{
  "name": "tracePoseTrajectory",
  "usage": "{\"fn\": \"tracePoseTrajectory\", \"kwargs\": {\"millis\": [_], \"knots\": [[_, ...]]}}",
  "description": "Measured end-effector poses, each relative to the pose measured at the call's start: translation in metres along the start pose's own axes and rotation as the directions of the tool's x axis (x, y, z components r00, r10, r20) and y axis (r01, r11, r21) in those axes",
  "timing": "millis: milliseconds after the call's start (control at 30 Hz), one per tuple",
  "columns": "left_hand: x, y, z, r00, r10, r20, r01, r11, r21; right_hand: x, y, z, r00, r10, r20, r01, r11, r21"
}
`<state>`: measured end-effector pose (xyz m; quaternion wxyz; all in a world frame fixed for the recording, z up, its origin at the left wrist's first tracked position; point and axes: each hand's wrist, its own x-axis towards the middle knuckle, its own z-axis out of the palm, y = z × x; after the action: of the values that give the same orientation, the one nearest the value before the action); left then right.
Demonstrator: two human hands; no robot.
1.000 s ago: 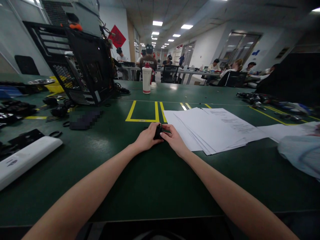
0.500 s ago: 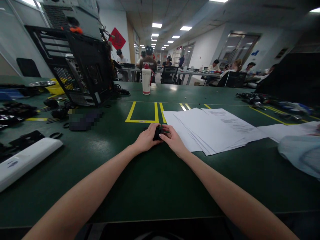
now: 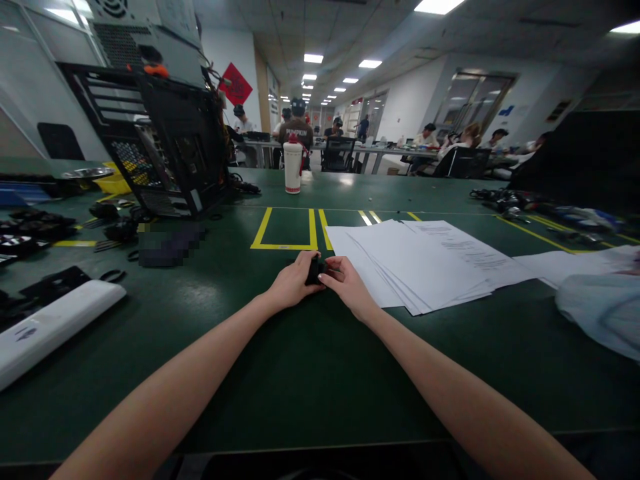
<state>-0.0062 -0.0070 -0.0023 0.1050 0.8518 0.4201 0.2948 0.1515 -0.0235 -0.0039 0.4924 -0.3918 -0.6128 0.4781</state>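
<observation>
left hand (image 3: 293,283) gripping small black object (image 3: 313,271), held between both hands above green surface (image 3: 320,380) | right hand (image 3: 346,287) thumb and fingers at object's right side, cannot tell if gripping | papers (image 3: 400,257) right of hands | yellow tape outline (image 3: 313,230) just beyond | bottle (image 3: 293,170) farther ahead
</observation>
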Motion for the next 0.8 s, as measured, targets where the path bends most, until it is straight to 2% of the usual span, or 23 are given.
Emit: {"fn": "tracePoseTrajectory", "kwargs": {"millis": [167, 300, 400, 467, 533, 633, 800], "knots": [[0.000, 0.000, 0.000, 1.000, 0.015, -0.005, -0.015, 1.000, 0.003, 0.001, -0.002, 0.000, 0.998, 0.048, 0.045, -0.047, 0.999, -0.026], [0.003, -0.002, 0.000, 1.000, -0.006, 0.012, 0.006, 1.000, 0.006, -0.002, -0.001, -0.002, 0.996, 0.071, -0.057, -0.076, 0.993, -0.092], [0.005, -0.007, -0.002, 0.992, -0.121, 0.038, 0.120, 0.993, 0.021, -0.006, 0.001, -0.003, 0.996, -0.022, -0.088, -0.005, 0.957, -0.288], [0.006, -0.012, -0.004, 0.978, -0.200, 0.057, 0.199, 0.980, 0.026, -0.008, 0.003, -0.002, 0.995, -0.096, -0.027, 0.075, 0.899, -0.432], [0.007, -0.015, -0.005, 0.973, -0.221, 0.068, 0.219, 0.975, 0.023, -0.009, 0.004, -0.001, 0.990, -0.130, 0.057, 0.141, 0.839, -0.526], [0.008, -0.015, -0.006, 0.979, -0.196, 0.061, 0.195, 0.980, 0.026, -0.008, 0.005, 0.000, 0.981, -0.153, 0.120, 0.195, 0.786, -0.587], [-0.002, -0.002, -0.013, 0.973, -0.222, 0.070, 0.221, 0.975, 0.010, -0.010, -0.004, 0.001, 0.986, -0.157, 0.055, 0.158, 0.782, -0.603]]}}
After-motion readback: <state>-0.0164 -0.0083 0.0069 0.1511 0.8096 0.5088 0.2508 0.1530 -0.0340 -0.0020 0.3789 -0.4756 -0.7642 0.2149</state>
